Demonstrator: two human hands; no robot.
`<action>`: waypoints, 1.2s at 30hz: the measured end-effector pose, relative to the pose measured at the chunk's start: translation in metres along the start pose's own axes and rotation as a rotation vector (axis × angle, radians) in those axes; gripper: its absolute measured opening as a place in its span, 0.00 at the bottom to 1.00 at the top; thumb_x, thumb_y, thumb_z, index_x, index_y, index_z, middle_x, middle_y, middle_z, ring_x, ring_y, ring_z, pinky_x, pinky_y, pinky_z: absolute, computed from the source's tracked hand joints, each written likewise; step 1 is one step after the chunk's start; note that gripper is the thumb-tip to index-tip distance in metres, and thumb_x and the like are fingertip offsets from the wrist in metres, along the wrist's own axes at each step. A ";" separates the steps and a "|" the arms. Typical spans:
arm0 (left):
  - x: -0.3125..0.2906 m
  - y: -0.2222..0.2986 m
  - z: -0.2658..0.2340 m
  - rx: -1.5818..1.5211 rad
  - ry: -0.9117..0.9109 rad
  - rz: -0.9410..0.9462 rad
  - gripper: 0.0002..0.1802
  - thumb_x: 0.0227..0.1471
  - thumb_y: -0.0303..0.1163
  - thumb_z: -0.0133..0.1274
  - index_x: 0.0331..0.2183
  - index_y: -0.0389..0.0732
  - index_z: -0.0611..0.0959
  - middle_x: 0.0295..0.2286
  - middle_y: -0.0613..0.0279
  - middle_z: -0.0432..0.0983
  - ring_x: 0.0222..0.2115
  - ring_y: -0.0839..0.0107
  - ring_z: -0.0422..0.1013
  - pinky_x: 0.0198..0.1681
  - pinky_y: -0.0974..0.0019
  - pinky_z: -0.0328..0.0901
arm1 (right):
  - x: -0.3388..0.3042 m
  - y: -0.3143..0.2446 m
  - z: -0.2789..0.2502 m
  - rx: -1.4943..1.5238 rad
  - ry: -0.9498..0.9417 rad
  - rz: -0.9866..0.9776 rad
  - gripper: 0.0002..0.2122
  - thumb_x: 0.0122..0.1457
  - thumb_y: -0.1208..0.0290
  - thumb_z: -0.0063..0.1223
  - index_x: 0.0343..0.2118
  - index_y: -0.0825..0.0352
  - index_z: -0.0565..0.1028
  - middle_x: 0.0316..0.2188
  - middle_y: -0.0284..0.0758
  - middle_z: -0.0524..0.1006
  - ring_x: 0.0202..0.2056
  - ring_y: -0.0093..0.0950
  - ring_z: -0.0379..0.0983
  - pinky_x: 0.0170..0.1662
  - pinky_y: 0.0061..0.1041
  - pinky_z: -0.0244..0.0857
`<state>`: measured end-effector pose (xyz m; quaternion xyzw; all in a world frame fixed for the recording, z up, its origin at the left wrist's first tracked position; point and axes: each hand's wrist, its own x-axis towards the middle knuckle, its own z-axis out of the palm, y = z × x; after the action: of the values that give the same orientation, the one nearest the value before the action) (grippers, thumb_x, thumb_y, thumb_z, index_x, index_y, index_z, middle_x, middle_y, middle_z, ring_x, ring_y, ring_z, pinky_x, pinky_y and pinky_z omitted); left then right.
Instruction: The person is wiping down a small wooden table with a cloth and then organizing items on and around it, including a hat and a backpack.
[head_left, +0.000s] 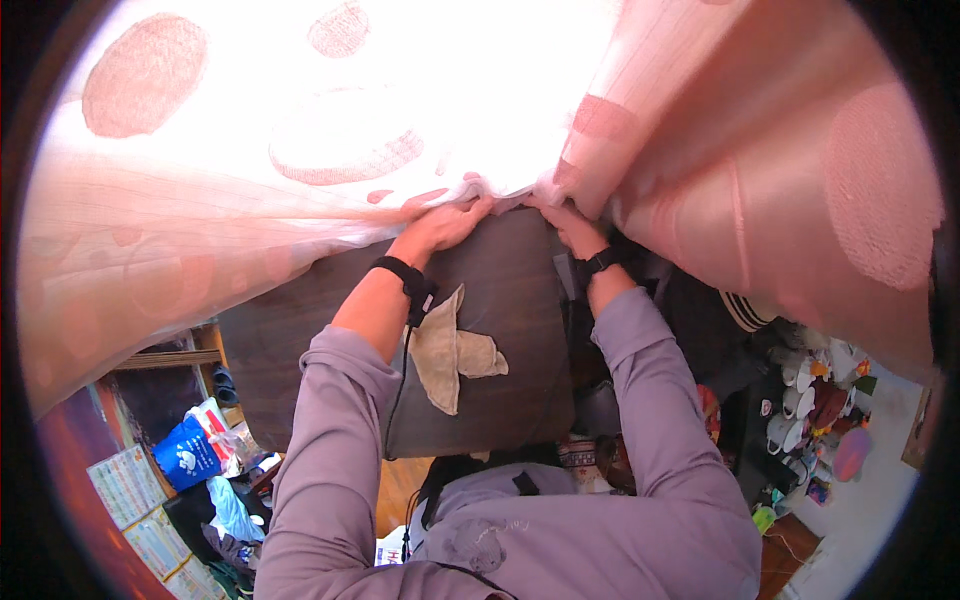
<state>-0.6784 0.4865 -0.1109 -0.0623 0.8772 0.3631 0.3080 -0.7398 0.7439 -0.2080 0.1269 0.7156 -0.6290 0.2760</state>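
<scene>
A sheer pale pink curtain [700, 170] with large darker round patches hangs across the far side, brightly lit from behind. My left hand [455, 222] is closed on its gathered lower edge, fingers pinching the fabric. Just to the right, my right hand [572, 228] grips the same edge, and a short stretch of bunched cloth runs between the two. Both hands are above the far edge of a dark brown tabletop [510, 420]. A crumpled beige cloth [437, 355] lies on that top, below my left wrist. Folds of curtain partly hide the fingertips.
A dark strap with a cable [393, 390] hangs from my left wrist. At lower left are a blue bag [187, 455] and printed sheets [127, 485]. Rows of cups and small items [800, 400] crowd a shelf on the right. Dark objects sit beside the tabletop's right edge.
</scene>
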 end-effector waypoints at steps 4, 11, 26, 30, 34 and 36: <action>0.014 -0.008 0.004 0.074 -0.081 -0.174 0.59 0.65 0.79 0.25 0.66 0.35 0.76 0.69 0.39 0.65 0.71 0.44 0.59 0.75 0.52 0.50 | 0.014 -0.001 0.006 0.013 -0.098 0.036 0.35 0.59 0.53 0.69 0.66 0.63 0.73 0.62 0.35 0.75 0.63 0.32 0.68 0.64 0.36 0.65; 0.041 0.003 0.012 0.134 -0.056 -0.127 0.62 0.63 0.81 0.24 0.63 0.31 0.79 0.67 0.36 0.68 0.71 0.44 0.59 0.75 0.50 0.50 | 0.074 0.042 -0.032 -0.897 0.285 -0.187 0.32 0.63 0.51 0.57 0.67 0.65 0.71 0.66 0.47 0.74 0.64 0.50 0.72 0.66 0.46 0.66; -0.007 -0.022 0.000 0.063 -0.024 -0.010 0.42 0.72 0.62 0.36 0.58 0.33 0.83 0.58 0.36 0.78 0.60 0.42 0.72 0.66 0.50 0.63 | 0.046 0.042 -0.017 -0.903 0.203 -0.323 0.24 0.65 0.58 0.54 0.61 0.63 0.78 0.63 0.45 0.77 0.66 0.49 0.69 0.67 0.46 0.64; -0.032 -0.032 0.010 0.250 0.184 0.196 0.31 0.70 0.53 0.44 0.55 0.38 0.85 0.55 0.42 0.81 0.62 0.44 0.69 0.66 0.47 0.62 | 0.032 0.045 -0.019 -0.794 0.215 -0.348 0.20 0.66 0.61 0.53 0.58 0.63 0.80 0.58 0.48 0.80 0.61 0.52 0.73 0.64 0.47 0.65; -0.074 -0.046 0.025 0.436 0.424 0.346 0.29 0.67 0.49 0.50 0.58 0.37 0.82 0.60 0.41 0.75 0.70 0.46 0.60 0.70 0.44 0.59 | 0.005 0.046 -0.014 -0.805 0.225 -0.511 0.18 0.65 0.65 0.53 0.56 0.63 0.81 0.56 0.48 0.81 0.58 0.52 0.76 0.61 0.47 0.68; -0.087 -0.025 0.027 0.525 0.531 0.483 0.30 0.67 0.48 0.52 0.58 0.33 0.80 0.61 0.39 0.73 0.69 0.44 0.61 0.70 0.44 0.59 | -0.001 0.046 -0.050 -0.793 0.177 -0.647 0.16 0.65 0.70 0.52 0.53 0.64 0.83 0.52 0.49 0.83 0.54 0.50 0.80 0.57 0.43 0.72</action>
<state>-0.5868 0.4765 -0.0894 0.1336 0.9777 0.1611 -0.0161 -0.7262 0.8011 -0.2425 -0.1622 0.9222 -0.3495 0.0328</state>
